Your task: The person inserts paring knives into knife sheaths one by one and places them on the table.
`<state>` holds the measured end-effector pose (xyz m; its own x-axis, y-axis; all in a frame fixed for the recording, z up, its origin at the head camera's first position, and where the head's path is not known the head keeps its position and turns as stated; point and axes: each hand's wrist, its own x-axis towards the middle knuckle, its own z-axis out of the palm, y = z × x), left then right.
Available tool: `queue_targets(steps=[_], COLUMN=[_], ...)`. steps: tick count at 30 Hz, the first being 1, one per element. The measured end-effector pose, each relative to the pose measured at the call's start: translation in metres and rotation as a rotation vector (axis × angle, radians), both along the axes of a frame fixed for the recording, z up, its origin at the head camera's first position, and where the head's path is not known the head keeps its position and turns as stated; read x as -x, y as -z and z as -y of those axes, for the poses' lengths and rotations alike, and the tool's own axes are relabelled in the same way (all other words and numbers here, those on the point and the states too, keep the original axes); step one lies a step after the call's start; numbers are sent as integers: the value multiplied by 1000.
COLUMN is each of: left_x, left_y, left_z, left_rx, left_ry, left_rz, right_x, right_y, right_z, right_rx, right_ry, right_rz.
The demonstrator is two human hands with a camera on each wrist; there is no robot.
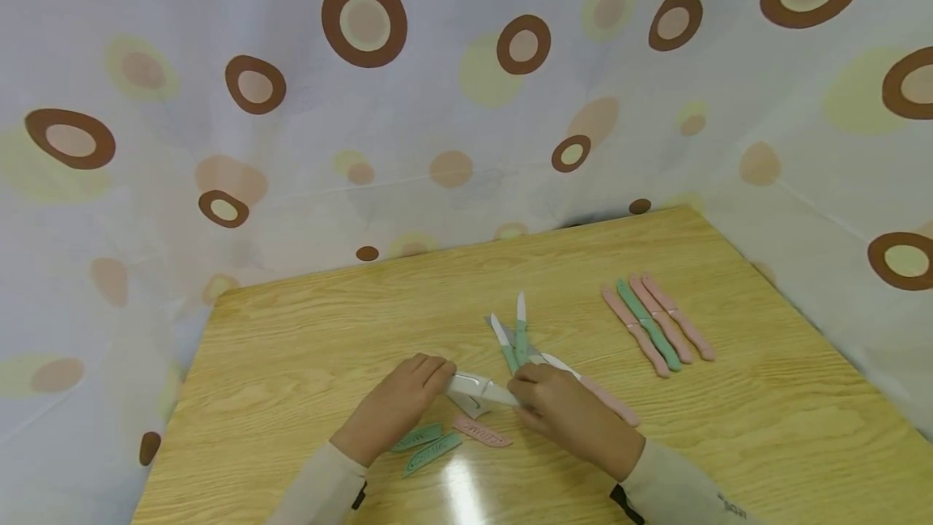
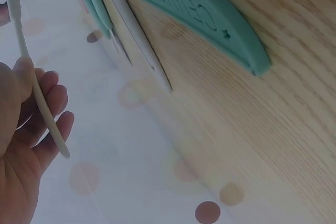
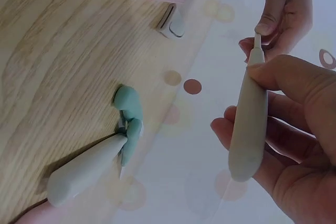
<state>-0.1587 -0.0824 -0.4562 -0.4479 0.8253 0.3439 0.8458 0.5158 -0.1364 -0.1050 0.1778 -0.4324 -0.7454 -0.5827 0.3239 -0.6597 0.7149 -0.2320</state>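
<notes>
Both hands hold one white knife over the table. My left hand (image 1: 404,403) grips its white sheath (image 1: 466,384), with the thumb on one side and fingers on the other in the left wrist view. My right hand (image 1: 572,411) holds the white handle (image 3: 249,124). The blade is hidden in the sheath. Below the left hand lie two green sheaths (image 1: 432,454), a pink sheath (image 1: 481,430) and a white sheath (image 1: 470,406). Just beyond the right hand are two green-handled knives (image 1: 521,339) with bare white blades, a white-handled knife (image 3: 86,169) and a pink-handled knife (image 1: 611,402).
Farther right on the wooden table (image 1: 313,330), three pink knives (image 1: 662,318) and a green knife (image 1: 650,326) lie side by side in their sheaths. A patterned curtain (image 1: 437,104) hangs behind the table and along its right side.
</notes>
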Motion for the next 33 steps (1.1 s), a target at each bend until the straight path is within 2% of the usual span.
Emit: queue_targets(steps=[5,7,9,12,14,16,20,23,25,28,33], left_x=[2,6,12,22,28,33,38,39,40,40,37], left_y=[1,1,-1,-3,-3,-2,2,6,8,12,18], left_z=[-3,-3,0,6,9,9,4,-2,-6,-8,-7], left_rx=[-21,-41,-69,-100,-82,-49,-30,-27,1,58,91], left_ry=[15,19,-13,-104,-170,-193,-138,-89,-80,-94,-99], left_rz=[41,84,143,218,244,273,403,492,503,474,422], right_x=[-1,-1,-1,-2,-3,-3,1,5,8,13,24], right_y=[1,2,4,4,4,5,6,3,2,3,16], right_z=[-5,-7,-12,-25,-37,-50,-81,-112,-135,-169,-217], right_rx=[20,13,-2,-14,-27,-31,-17,15,36,83,88], right_ry=[12,24,49,105,160,207,302,401,481,614,790], right_rz=[30,30,33,42,40,33,11,33,56,138,275])
